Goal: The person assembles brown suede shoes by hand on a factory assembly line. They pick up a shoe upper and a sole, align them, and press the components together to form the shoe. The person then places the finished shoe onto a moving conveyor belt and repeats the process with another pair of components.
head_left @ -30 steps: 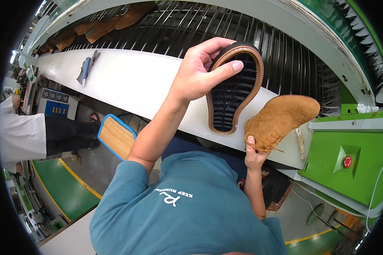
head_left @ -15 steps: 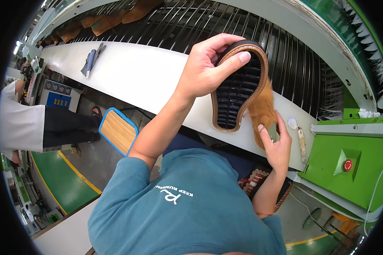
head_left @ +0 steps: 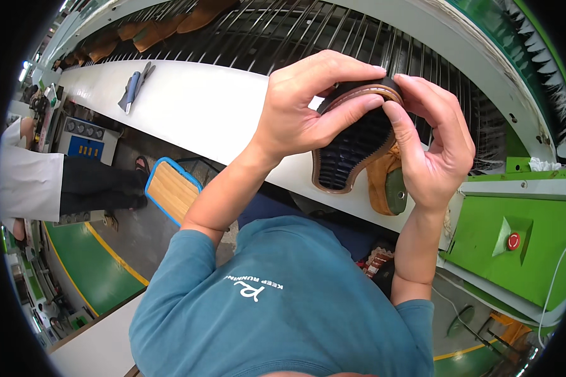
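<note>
My left hand grips a dark ribbed shoe sole with a tan rim, thumb across its tread. My right hand closes over the sole's toe end and holds a tan suede shoe upper on a green last against it. Sole and upper are pressed together above the white worktop.
A blue-handled tool lies on the white worktop at the left. Behind it a wire-rack conveyor carries tan shoes. A green machine housing with a red button is at the right. A wooden stool and another person stand left.
The right hand brought the tan upper up from the lower right against the sole and now clasps both. The left hand has turned the sole closer to me.
</note>
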Demonstrator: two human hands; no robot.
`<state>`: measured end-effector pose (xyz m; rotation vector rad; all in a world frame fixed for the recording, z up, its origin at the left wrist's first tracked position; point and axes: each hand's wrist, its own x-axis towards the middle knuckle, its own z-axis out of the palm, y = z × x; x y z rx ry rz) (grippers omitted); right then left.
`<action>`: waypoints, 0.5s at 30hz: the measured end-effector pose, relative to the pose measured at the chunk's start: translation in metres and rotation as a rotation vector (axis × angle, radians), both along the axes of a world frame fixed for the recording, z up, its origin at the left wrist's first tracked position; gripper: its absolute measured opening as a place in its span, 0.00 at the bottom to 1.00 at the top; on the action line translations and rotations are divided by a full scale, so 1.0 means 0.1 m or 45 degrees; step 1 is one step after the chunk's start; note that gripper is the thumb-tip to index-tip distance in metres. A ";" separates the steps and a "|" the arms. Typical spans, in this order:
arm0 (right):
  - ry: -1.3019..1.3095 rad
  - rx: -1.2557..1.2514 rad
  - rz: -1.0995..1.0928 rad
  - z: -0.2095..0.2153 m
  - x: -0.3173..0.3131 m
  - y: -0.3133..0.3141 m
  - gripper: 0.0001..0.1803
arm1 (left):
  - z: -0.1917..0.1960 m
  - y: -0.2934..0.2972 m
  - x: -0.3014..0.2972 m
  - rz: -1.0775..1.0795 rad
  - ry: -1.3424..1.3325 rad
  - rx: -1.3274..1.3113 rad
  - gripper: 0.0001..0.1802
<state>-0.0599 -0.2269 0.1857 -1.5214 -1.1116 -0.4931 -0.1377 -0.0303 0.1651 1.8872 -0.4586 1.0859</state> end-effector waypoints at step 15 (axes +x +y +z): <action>-0.361 0.084 -0.037 -0.08 0.09 0.09 0.15 | 0.09 0.06 -0.01 0.005 -0.121 0.158 0.15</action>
